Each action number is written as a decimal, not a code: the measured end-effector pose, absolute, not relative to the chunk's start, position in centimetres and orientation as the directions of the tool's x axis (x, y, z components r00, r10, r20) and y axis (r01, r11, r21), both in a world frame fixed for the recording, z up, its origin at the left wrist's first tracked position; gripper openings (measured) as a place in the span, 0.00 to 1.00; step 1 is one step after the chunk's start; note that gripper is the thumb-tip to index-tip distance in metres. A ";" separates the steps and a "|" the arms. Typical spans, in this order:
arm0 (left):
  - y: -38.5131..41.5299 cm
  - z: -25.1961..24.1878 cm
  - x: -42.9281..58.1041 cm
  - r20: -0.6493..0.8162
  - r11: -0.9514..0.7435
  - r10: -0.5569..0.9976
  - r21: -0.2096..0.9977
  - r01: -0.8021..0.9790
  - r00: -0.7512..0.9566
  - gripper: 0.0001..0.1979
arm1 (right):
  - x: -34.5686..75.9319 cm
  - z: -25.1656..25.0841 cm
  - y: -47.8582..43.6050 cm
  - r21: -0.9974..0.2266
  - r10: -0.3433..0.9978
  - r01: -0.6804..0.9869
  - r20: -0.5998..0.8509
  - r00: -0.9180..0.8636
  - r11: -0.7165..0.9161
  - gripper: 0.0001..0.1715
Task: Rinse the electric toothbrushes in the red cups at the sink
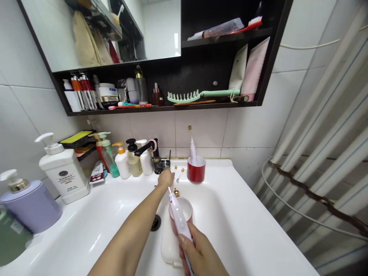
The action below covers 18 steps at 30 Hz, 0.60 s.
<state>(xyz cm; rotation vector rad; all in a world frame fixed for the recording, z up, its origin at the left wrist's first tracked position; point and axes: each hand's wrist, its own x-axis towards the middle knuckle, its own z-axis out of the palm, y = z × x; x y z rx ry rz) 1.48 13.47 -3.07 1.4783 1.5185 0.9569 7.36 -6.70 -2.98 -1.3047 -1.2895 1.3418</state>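
Observation:
My right hand (199, 253) is closed round the handle of a white and pink electric toothbrush (178, 214), low in the middle of the view. Its head points away over a red cup (186, 207) with a white inside. The cup stands at the basin's near right edge, beside a white soap dish (168, 245). My left hand (166, 178) reaches far across the white sink (244, 214) and grips the handle of the black tap (153, 155) at the back, fingers curled on it.
A second red cup (196, 170) holding a white tube stands right of the tap. Pump bottles (126, 161), a large white dispenser (64, 172) and a purple one (28, 203) line the left. A dark shelf (161, 108) carries cosmetics and a green hairbrush (198, 94). Pipes (322, 126) run on the right.

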 end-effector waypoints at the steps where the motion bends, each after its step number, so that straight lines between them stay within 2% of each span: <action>1: 13.3 -3.0 1.7 0.001 0.002 1.000 0.914 0.406 -0.005 0.09 | 7.4 -2.9 -6.7 -0.989 0.985 0.075 -0.135 -0.105 -0.127 0.20; 5: 12.5 -2.9 3.2 0.065 -0.066 0.998 0.914 0.401 0.016 0.10 | 7.4 -2.5 -6.8 -0.987 0.986 0.068 -0.148 -0.082 -0.143 0.20; 11: 11.0 -2.0 3.5 0.031 -0.037 0.999 0.950 0.309 0.022 0.16 | 7.6 -1.8 -7.0 -0.990 0.990 0.069 -0.124 -0.066 -0.120 0.17; 14: 9.1 -0.9 1.6 -0.027 0.020 0.999 0.976 0.219 0.031 0.12 | 7.7 -1.7 -7.0 -0.989 0.993 0.092 -0.119 -0.027 -0.116 0.13; 18: 5.1 0.2 -1.9 -0.111 0.108 0.992 0.993 0.054 0.056 0.04 | 7.5 -1.8 -7.5 -0.984 0.985 0.110 -0.149 -0.085 -0.139 0.12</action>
